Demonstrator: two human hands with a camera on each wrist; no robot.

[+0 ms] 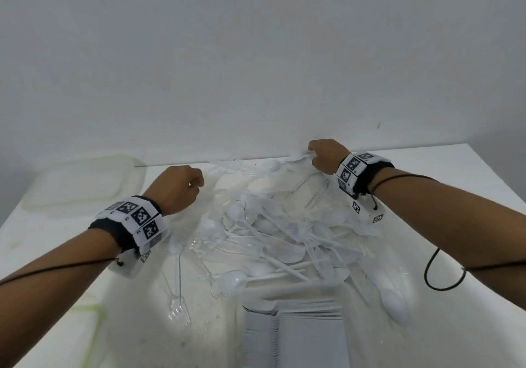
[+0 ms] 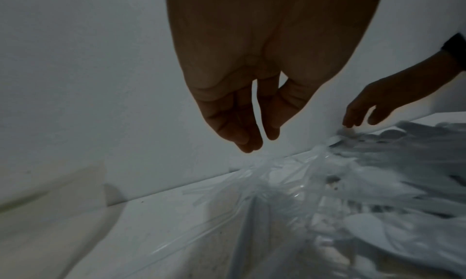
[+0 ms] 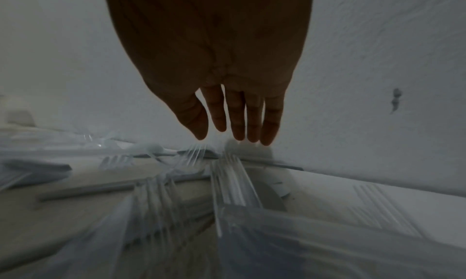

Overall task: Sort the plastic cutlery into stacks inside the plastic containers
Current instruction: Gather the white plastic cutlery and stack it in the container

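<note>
A loose heap of white and clear plastic cutlery (image 1: 273,225) covers the middle of the white table (image 1: 42,242). My left hand (image 1: 199,182) hovers above the heap's far left edge; in the left wrist view its fingers (image 2: 242,136) hang down relaxed and hold nothing. My right hand (image 1: 311,154) is at the far side of the heap by the wall. Its straight fingers (image 3: 252,128) point down at clear forks (image 3: 232,175), and the fingertips reach the top pieces. A clear plastic container (image 1: 82,179) lies at the back left.
The white wall (image 1: 256,68) rises right behind the heap. A green-rimmed container edge (image 1: 94,322) shows at the near left. A stack of white pieces (image 1: 296,330) sits at the near centre. A lone clear fork (image 1: 179,308) lies left of it.
</note>
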